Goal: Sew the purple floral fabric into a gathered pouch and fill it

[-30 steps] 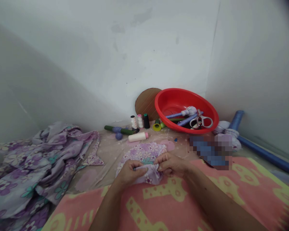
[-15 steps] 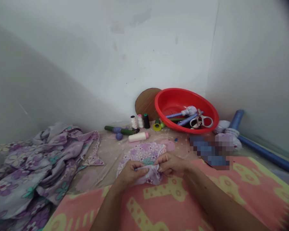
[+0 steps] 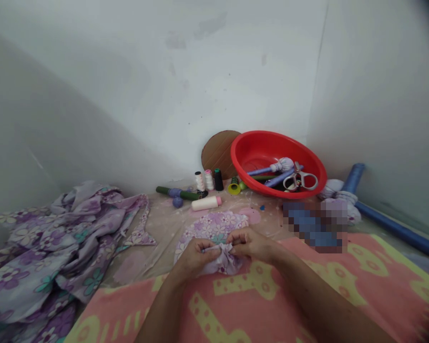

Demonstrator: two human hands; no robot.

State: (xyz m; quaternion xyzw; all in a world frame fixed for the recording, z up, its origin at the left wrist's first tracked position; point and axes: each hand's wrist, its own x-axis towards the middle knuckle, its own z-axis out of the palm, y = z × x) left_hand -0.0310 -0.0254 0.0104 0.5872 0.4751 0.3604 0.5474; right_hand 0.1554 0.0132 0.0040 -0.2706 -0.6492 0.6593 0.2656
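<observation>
Between my hands is a piece of floral fabric, pale purple with white and purple flowers. Its near edge is folded over and bunched into gathers. My left hand pinches the fold on the left, thumb on top. My right hand grips the gathered part close beside it, fingertips pressed together. Whether a needle or thread is in the fingers is too small to make out. The far part of the fabric lies flat. Beneath my forearms spreads a pink and yellow cloth.
Crumpled floral fabric heaps at the left. Behind my hands are a white bottle, thread spools and a green stick. A red basin holds scissors and cloth-topped sticks. Blue tubes lie right.
My right hand has shifted slightly left toward my left hand, and the fabric between them is bunched more tightly. The view has moved a little.
</observation>
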